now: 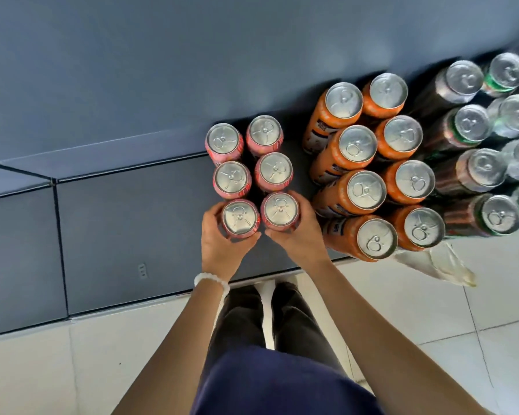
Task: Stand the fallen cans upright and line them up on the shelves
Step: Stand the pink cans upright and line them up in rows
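Hidden bits first: the can labels were unreadable, only lids and slivers of side showed. The dark and green cans (474, 172) at far right were blurred and partly cut off by the frame edge. Fingertips of both hands were behind the cans, out of sight.

Both forearms reached forward from the near edge, over the dark shelf (132, 235). The left wrist wore a white bead bracelet (211, 281).

Left hand (222, 250) was wrapped round the near-left pink can (240, 218), thumb on its near side, gripping it. Right hand (297, 238) was curled round the near-right pink can (280, 210), gripping it too. Both cans stood upright, just beside each other, at the near end of a two-wide block of six pink cans (252, 169).

Right of that block, a small gap apart, stood eight orange cans (369, 166) in two rows, all upright. A pale crumpled bag (441, 265) lay on the tiled floor (492, 295) near the closest orange can.
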